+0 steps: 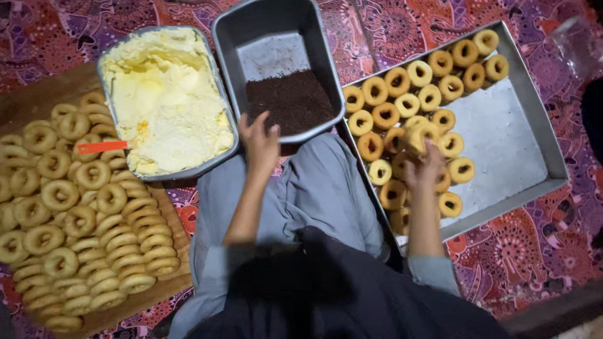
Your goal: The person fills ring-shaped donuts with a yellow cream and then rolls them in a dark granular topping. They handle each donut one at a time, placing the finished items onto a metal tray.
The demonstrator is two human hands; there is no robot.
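The right hand [422, 164] reaches over the near part of the large metal tray [502, 135] and closes its fingers around a filled doughnut [422, 133], holding it just above the others there. The left hand [259, 141] rests at the near rim of the deep metal pan [276, 59], fingers loosely curled toward the dark chocolate sprinkles [292, 100] that fill the pan's near half; whether it pinches any sprinkles I cannot tell, since the fingertips are hidden against the rim. Both forearms rise from grey sleeves, and the person's grey-trousered lap [314, 194] lies between them, directly below the sprinkle pan.

On the large tray, the filled doughnuts [414, 88] lie in rough rows along the left and far sides, each with a dark centre, touching one another; the right part of the tray is bare metal. The sprinkle pan stands just beside this tray, their edges nearly touching.

To the left of the sprinkle pan sits a rounded metal tub [217, 81] heaped with pale yellow cream [166, 94]. An orange-handled utensil [103, 147] sticks out of the cream at the tub's left edge.

Farther left, a wooden board [38, 100] carries a dense heap of plain ring doughnuts [81, 213], some flat, many leaning on edge in overlapping rows toward the board's near side. Everything rests on a red and purple patterned cloth [534, 245].
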